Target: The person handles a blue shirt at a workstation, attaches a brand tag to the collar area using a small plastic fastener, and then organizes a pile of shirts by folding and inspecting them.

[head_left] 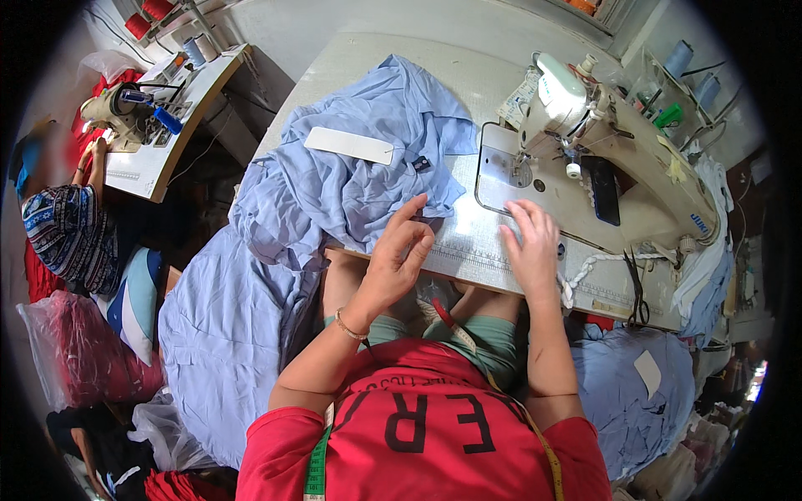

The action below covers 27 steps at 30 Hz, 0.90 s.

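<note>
My left hand (399,257) hovers at the front edge of the sewing table, fingers loosely bent and apart, with nothing visible in it. Just beyond it lies a crumpled light blue garment (292,196). On this cloth rest a white card strip (348,145) and a small dark label (421,164). My right hand (532,246) is over the table, fingers spread, beside the near edge of the sewing machine's metal plate (494,171). The sewing machine (643,167) stands to the right, its needle area beyond that hand. Neither hand grips the garment.
Black scissors (637,288) and a twisted white cloth strip (597,265) lie at the right front. A dark phone (603,192) rests against the machine. Blue cloth heaps (234,334) hang left. Another person (71,217) works at a second machine (117,117).
</note>
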### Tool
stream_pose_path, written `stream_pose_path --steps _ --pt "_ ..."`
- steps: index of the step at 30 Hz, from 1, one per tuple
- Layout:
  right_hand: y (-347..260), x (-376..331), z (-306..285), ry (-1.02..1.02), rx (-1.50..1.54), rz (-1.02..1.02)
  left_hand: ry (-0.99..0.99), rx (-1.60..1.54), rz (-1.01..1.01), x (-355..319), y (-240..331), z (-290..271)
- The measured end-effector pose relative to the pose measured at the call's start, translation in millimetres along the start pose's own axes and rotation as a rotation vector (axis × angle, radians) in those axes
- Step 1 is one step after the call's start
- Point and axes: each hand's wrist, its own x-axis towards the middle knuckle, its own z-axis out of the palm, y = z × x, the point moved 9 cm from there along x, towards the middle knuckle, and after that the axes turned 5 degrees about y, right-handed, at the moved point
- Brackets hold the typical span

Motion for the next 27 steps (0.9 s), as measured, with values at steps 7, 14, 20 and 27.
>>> stream_pose_path --steps 7,14,20,27 --pt "-63.9 19.0 28.3 -0.166 0.835 0.114 -0.011 0.048 0.027 -3.3 6.3 -2.2" --pt "-63.8 16.4 54.7 -0.214 0.945 0.189 0.011 -0.003 0.034 -4.2 9.8 -7.7" --pt "-61.5 14.3 59.9 -0.193 0.949 0.150 -0.024 -0.071 -0.001 -4.6 6.5 -5.0" --pt "-59.7 13.1 51.8 -0.115 0.859 0.216 0.229 -0.626 -0.245 -3.3 -20.5 -12.1"
